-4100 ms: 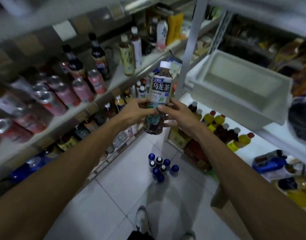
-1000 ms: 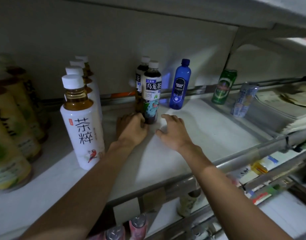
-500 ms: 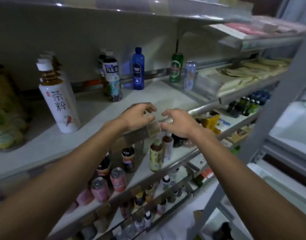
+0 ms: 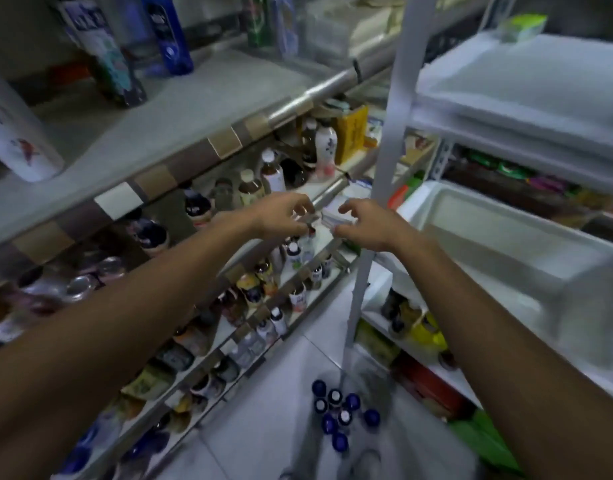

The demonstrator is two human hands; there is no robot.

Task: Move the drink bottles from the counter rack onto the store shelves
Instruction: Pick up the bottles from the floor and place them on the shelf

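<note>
Blue-capped bottles (image 4: 336, 419) cluster on the floor at the foot of the white post (image 4: 393, 133). They look like full plastic, probably hefty and slick, so best gripped mid-body. In front of the post, the left hand (image 4: 281, 216) and right hand (image 4: 367, 225) hover empty, fingers loosely curled. Farther up-left, a tea bottle (image 4: 116, 74) stands shelved.

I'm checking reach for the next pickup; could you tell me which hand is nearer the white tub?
Right. The right hand hovers just left of the white tub; the left hand is farther left, before the bottle shelves.
</note>
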